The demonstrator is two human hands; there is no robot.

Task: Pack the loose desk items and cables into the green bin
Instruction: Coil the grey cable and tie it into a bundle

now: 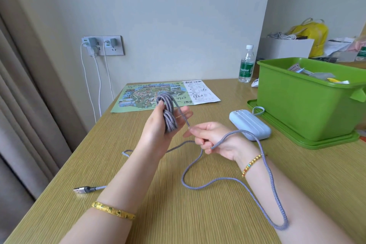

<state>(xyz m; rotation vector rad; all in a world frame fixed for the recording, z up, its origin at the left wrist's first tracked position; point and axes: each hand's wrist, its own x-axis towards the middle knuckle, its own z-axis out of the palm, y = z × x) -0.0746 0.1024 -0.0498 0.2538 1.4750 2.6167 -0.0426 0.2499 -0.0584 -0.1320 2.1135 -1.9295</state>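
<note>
Mid-counter, left hand (158,123) gripped the half-coiled cable (168,113), right hand (213,140) pinched its slack; green bin (297,105) part-filled, power bank (250,125) and map (164,94) unpacked.

Bin (301,105) right – map (164,95) behind

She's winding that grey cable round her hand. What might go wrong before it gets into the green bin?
The loose cable loops over her right wrist, so it may snag as the right hand feeds it. The coil in the left hand could spring open. The USB plug near the desk edge may drop off.
</note>
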